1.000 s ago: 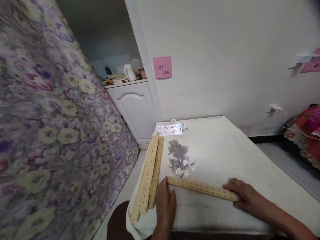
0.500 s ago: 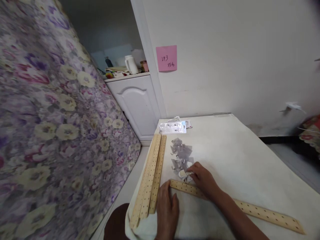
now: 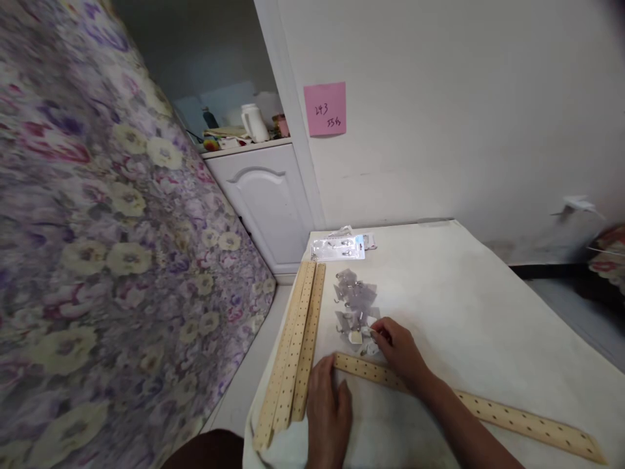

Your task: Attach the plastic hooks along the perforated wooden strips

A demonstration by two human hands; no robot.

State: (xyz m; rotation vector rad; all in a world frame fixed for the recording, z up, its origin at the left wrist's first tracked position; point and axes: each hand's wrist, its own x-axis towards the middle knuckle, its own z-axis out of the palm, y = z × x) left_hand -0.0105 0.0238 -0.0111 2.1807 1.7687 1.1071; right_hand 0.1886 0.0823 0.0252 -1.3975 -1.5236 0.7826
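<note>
My left hand (image 3: 328, 410) lies on the table with fingers stretched out, its fingertips by the left end of a perforated wooden strip (image 3: 522, 420). Over that strip reaches my right hand (image 3: 394, 342), thumb and fingers pinched at the edge of a pile of clear adhesive hooks (image 3: 359, 294). What the pinch holds is too small to make out. Close to those fingers sits a small whitish square piece (image 3: 355, 337) among the hooks. My right forearm hides the middle of the strip.
More perforated wooden strips (image 3: 293, 345) lie lengthwise along the left side of the cloth-covered table (image 3: 449, 293). Clear blister packs (image 3: 336, 248) rest at the far end by the wall. A flowered curtain (image 3: 112, 260) hangs on the left.
My right hand has shifted slightly within the near edge of the pile, still pinched. My left hand stays at the strip's end. The view has moved a little.
</note>
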